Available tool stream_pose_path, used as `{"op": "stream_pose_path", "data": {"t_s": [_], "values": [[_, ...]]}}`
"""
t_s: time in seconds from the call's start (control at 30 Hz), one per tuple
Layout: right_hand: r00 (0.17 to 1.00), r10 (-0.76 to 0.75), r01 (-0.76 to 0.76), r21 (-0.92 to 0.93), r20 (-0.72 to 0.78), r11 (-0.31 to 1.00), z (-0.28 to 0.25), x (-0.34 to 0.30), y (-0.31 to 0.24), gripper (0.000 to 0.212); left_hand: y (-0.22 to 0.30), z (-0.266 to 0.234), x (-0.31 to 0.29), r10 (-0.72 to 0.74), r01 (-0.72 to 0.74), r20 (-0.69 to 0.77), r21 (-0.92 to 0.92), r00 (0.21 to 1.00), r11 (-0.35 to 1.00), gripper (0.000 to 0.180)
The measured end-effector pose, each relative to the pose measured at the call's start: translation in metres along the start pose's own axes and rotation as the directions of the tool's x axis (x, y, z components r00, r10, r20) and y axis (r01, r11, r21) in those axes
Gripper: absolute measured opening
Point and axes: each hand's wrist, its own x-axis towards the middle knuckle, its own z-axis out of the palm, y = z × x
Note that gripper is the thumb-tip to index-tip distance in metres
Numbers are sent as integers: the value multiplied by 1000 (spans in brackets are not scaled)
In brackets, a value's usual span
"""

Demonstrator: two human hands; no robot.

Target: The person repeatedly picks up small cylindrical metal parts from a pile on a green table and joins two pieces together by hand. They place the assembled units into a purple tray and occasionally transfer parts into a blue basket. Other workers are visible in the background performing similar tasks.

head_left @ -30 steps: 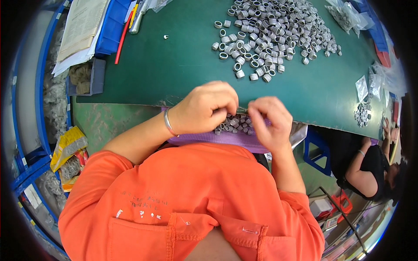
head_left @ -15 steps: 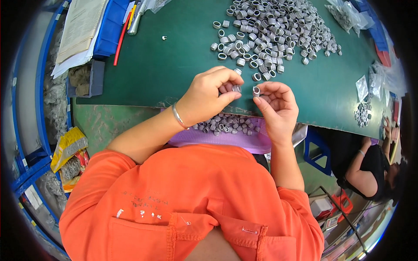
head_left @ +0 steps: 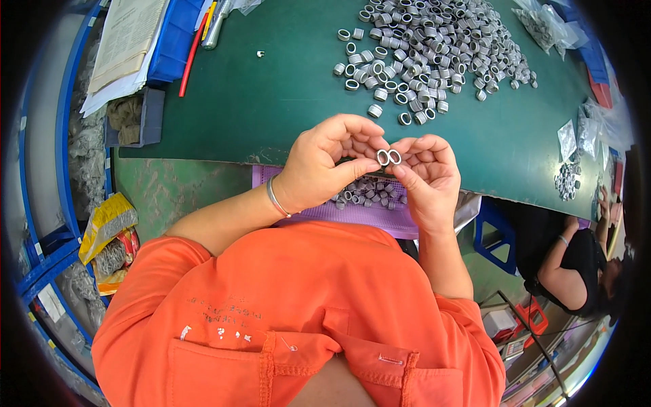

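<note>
Two small oval metal rings are held side by side, their openings facing up toward me. My left hand (head_left: 341, 157) pinches the left metal ring (head_left: 383, 157) between thumb and fingers. The right metal ring (head_left: 395, 157) is pinched in my right hand (head_left: 426, 171), and the two rings appear to touch. Both hands are over the near edge of the green table (head_left: 271, 102). Beyond them spreads a large pile of the same grey metal rings (head_left: 434, 54). Below my hands sits a purple basket (head_left: 339, 216) with more rings (head_left: 369, 192) in it.
At the far left are a blue bin (head_left: 169, 51) with papers (head_left: 129, 47), a red pen (head_left: 192, 64) and a grey box (head_left: 150, 119). Plastic bags (head_left: 553, 27) and a small ring heap (head_left: 567, 180) lie at the right. Another person (head_left: 573, 264) sits at the right.
My hands have come together and drawn slightly nearer to me. The two rings, apart before, are now side by side with their openings turned up.
</note>
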Motion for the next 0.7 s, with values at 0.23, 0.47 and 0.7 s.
{"op": "stream_pose_path", "data": {"t_s": [0.23, 0.47, 0.7], "values": [[1000, -13, 14, -45, 28, 999, 5, -4, -1, 36, -2, 3, -3, -56, 57, 12, -121, 998, 991, 19], [992, -110, 113, -51, 54, 992, 2, -7, -2, 34, 4, -6, -2, -386, 362, 65, -516, 920, 777, 19], [927, -87, 268, -482, 364, 834, -3, -7, -18, 23, 14, -26, -11, -205, 168, 344, 134, 916, 977, 13]]}}
